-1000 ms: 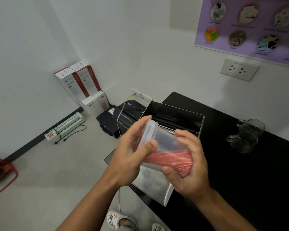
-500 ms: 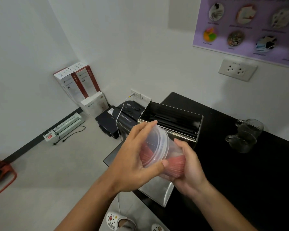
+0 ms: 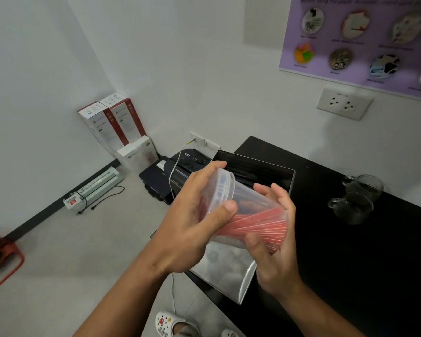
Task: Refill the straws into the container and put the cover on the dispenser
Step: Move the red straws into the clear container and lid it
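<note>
Both hands hold a clear plastic container (image 3: 247,203) lying on its side, mouth toward the left. Red straws (image 3: 260,226) lie along its lower wall. My left hand (image 3: 192,222) grips the rim end, thumb across the front. My right hand (image 3: 271,242) cups the base end from below and behind. Under them on the black counter (image 3: 350,263) stands the steel straw dispenser (image 3: 229,271), with its dark open top (image 3: 258,170) showing past the container. I cannot make out a separate cover.
Two glass mugs (image 3: 357,198) stand on the counter at the right. Beyond the counter's left edge are a black shredder (image 3: 187,164), a printer, white-and-red boxes (image 3: 114,122) and a laminator (image 3: 95,188) on the floor. A red stool (image 3: 0,261) sits far left.
The container has tipped from facing me back to lying more level, so the straws again spread along its lower wall. My right hand has shifted toward the base.
</note>
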Available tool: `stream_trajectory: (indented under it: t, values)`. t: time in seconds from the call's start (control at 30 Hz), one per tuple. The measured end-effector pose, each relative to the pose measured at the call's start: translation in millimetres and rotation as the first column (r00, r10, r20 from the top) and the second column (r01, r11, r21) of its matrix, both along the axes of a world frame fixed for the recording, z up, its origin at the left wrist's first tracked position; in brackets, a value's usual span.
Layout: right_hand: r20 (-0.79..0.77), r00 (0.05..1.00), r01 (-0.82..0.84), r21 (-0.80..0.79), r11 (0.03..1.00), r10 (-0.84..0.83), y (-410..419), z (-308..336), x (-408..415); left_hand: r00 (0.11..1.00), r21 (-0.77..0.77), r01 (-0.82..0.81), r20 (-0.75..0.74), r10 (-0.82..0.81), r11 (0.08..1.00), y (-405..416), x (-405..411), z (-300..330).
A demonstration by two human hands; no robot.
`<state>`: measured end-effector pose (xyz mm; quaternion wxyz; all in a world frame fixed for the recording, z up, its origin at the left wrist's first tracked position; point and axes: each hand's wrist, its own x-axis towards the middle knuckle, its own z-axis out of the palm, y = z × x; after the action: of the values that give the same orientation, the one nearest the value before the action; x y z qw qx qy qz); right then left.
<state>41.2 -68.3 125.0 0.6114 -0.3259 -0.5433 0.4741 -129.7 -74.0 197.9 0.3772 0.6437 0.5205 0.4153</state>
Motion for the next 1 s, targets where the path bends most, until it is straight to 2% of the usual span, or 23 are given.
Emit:
stream_trajectory:
  t: [0.2,0.5,0.67,1.0]
  values:
    - [-0.026,1.000,0.006,-0.068,0.998,-0.007,5,-7,-3,1.000,0.031,-0.029,0.004,0.029,0.999,6,1,-8]
    - [-0.137,0.991,-0.041,-0.281,0.959,0.002,12,-21,-7,1.000,0.026,-0.026,-0.011,0.026,0.999,18,1,-31]
    - [-0.091,0.996,-0.036,-0.384,0.923,0.001,15,-27,-7,1.000,0.025,-0.003,0.007,0.002,1.000,23,1,-40]
    - [-0.084,0.996,-0.053,-0.435,0.899,0.018,25,-33,-6,1.000,0.114,0.007,-0.029,-0.004,0.993,28,0,-49]
